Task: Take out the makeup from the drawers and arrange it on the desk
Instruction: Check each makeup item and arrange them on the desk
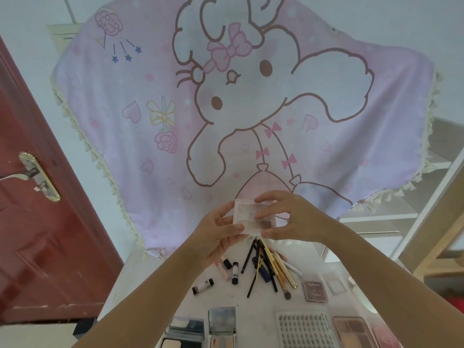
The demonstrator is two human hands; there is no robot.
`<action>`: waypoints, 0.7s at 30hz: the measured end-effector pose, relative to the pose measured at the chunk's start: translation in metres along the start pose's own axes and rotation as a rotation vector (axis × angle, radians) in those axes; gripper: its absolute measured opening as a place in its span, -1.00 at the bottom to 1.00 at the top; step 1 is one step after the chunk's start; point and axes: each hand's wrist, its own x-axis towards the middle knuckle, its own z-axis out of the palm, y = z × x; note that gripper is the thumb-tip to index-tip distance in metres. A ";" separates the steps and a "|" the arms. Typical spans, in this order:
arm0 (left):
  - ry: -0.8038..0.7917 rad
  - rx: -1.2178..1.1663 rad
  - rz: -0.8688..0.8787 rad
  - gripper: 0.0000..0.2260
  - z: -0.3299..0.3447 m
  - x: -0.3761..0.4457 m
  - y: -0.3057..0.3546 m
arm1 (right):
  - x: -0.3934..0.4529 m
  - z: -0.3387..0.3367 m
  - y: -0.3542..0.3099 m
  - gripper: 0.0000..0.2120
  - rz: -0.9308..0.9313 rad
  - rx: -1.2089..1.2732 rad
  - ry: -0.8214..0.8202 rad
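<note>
Up above the desk [140,277], both hands hold a small clear eyeshadow palette [253,219] in the air, in front of a pink cartoon cloth [155,136] hanging on the wall. The left hand [218,237] pinches its left edge, thumb lying across the lower front, while the right hand [288,217] grips it from the right, fingers curled over the top and covering much of the pans, so their colours are hard to read. Below, a loose bundle of brushes and pencils [266,267] lies on the desk, its top ends hidden behind the hands. Small tubes [203,285] lie to its left, partly behind the left forearm. A pink compact [315,290] sits to the right. Along the bottom edge, open palettes [222,325] and a lash tray [305,329] are cut off by the frame.
</note>
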 end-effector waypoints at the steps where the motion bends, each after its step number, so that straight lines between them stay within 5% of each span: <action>1: 0.006 0.006 0.001 -0.50 0.000 -0.001 0.001 | 0.000 0.000 -0.001 -0.69 0.001 0.011 0.005; 6: 0.039 0.113 -0.002 -0.28 -0.002 -0.005 0.007 | -0.003 0.000 -0.004 -0.68 0.030 0.184 0.022; 9: 0.106 0.266 0.055 -0.48 -0.004 -0.005 0.007 | -0.004 0.001 -0.006 -0.72 0.033 0.192 0.010; 13: 0.105 0.433 0.071 -0.42 -0.005 -0.009 -0.001 | -0.004 -0.008 -0.004 -0.77 0.081 0.297 0.054; 21: 0.119 0.398 -0.021 -0.55 -0.011 -0.006 -0.023 | -0.010 0.002 0.014 -0.85 0.335 0.612 0.066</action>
